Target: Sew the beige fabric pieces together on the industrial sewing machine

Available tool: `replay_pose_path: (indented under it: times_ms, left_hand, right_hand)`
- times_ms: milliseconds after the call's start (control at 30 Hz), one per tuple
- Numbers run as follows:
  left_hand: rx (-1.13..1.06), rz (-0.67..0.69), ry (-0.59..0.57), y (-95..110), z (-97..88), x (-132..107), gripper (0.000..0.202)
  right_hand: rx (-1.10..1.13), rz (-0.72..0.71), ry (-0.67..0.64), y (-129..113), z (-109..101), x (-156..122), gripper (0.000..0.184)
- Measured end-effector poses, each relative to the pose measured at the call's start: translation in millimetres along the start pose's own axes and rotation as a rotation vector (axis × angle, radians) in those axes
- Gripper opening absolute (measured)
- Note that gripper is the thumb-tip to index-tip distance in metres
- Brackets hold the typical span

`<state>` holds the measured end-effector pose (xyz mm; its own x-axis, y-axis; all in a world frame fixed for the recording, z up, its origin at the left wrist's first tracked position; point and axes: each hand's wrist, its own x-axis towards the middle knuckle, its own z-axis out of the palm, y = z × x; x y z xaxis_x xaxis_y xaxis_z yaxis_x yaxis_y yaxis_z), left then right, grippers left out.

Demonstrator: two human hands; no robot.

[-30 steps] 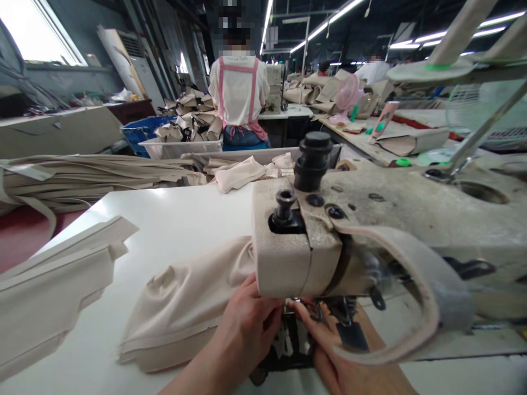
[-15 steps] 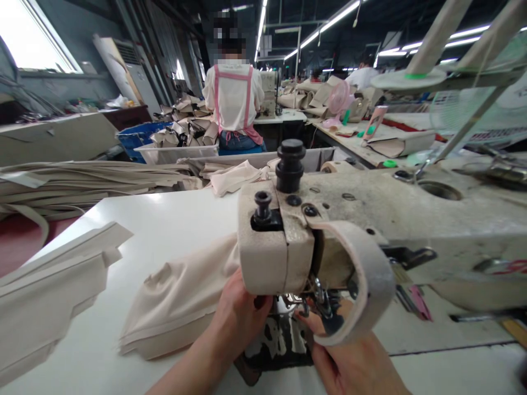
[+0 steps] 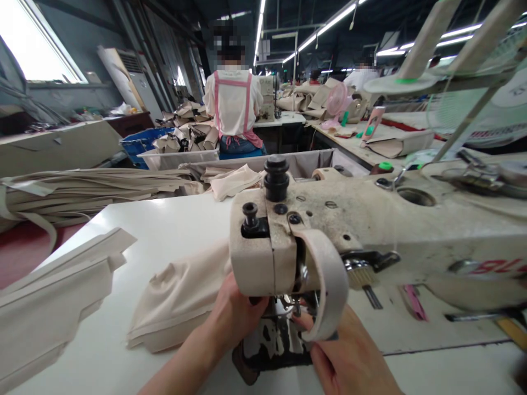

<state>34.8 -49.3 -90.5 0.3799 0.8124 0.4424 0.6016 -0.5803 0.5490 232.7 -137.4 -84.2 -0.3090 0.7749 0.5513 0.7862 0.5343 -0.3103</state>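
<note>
A beige fabric piece (image 3: 177, 299) with a stitched seam lies on the white table, left of the sewing machine (image 3: 253, 252). My left hand (image 3: 234, 312) is closed at the fabric's right end, close beside the presser foot (image 3: 284, 304); its fingertips are partly hidden under the machine head. Across the needle area, my right hand (image 3: 349, 351) has its thumb and fingers bent in towards the presser foot. A curved pale guard (image 3: 329, 280) covers part of those fingers, so what they pinch is hidden. Below the foot is a worn metal plate (image 3: 275, 343) with dark patches.
Flat cut fabric panels (image 3: 61, 307) lie at the left. Long beige strips (image 3: 94, 189) are heaped behind the table. A person (image 3: 234, 104) in a pink-strapped apron sits ahead, back turned, near a blue bin (image 3: 144, 145). A thread stand (image 3: 473, 109) rises at the right.
The view has turned slightly, so the machine sits a little further left in the picture. Both hands stay at the presser foot, and the fabric has hardly moved.
</note>
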Motion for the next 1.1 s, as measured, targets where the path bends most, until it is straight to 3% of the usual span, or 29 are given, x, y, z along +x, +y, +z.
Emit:
replay_pose_path:
  times_ms: [200, 467, 633, 733, 800, 833, 900, 967, 1100]
  left_hand:
    - [-0.033, 0.045, -0.005, 9, -12.0, 9, 0.012]
    - [-0.048, -0.044, 0.004, 18, -6.2, 9, 0.015]
    - [-0.051, -0.221, 0.048, 19, -37.7, -12, 0.008]
    - [-0.374, -0.404, 0.073, 36, -58.4, -36, 0.016]
    - [-0.641, -0.500, 0.116, 52, -63.8, -50, 0.020]
    - [-0.698, -0.505, 0.143, 60, -64.4, -55, 0.019]
    - [-0.590, -0.398, 0.170, 71, -64.2, -59, 0.016]
    - [-0.354, -0.212, 0.150, 74, -64.8, -61, 0.021]
    - [-0.064, 0.107, 0.020, 70, -70.1, -63, 0.054]
  right_hand:
    - [0.018, 0.043, -0.027, 0, 1, -2, 0.037]
    - [0.053, 0.117, -0.001, 0, -1, 0, 0.045]
    - [0.121, 0.100, -0.006, -4, -7, 0, 0.044]
    - [0.404, 0.118, -0.045, -30, 9, -1, 0.053]
    - [0.786, 0.192, -0.023, -59, 28, -3, 0.073]
    - [0.916, 0.209, -0.018, -74, 38, -4, 0.073]
    - [0.902, 0.290, 0.048, -98, 53, -5, 0.071]
    - [0.748, 0.322, 0.115, -109, 60, -7, 0.060]
    - [0.520, 0.273, 0.247, -103, 52, -6, 0.044]
